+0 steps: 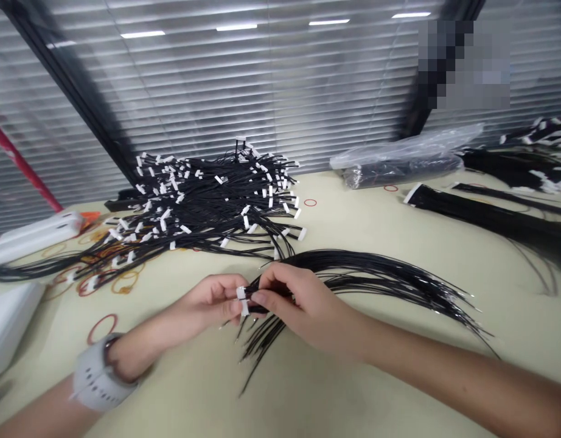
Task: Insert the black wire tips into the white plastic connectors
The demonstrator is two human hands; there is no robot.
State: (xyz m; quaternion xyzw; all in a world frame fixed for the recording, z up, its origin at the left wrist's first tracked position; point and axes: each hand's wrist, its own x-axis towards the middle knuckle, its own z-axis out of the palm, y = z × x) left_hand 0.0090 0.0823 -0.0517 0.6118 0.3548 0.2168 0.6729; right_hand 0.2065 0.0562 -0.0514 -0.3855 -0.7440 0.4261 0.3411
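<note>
Two hands pinch a small white plug and its black wires, near the middle of the table.

Nearest, a pale watch (100,374) is on the left wrist. The left hand (207,304) has thumb and fingers closed on the small white plug (244,307). Just right of it, the right hand (303,298) is pinched on the black wires (257,309). A bunch of loose wires (376,267) runs from under the right hand to the right; its tips look bare and shiny, so I think those are left to do. Farther off, on the left, a big pile (207,188) has many white plugs on its ends, and looks done. I cannot tell how many are left. Farthest are the blinds (244,97).
</note>
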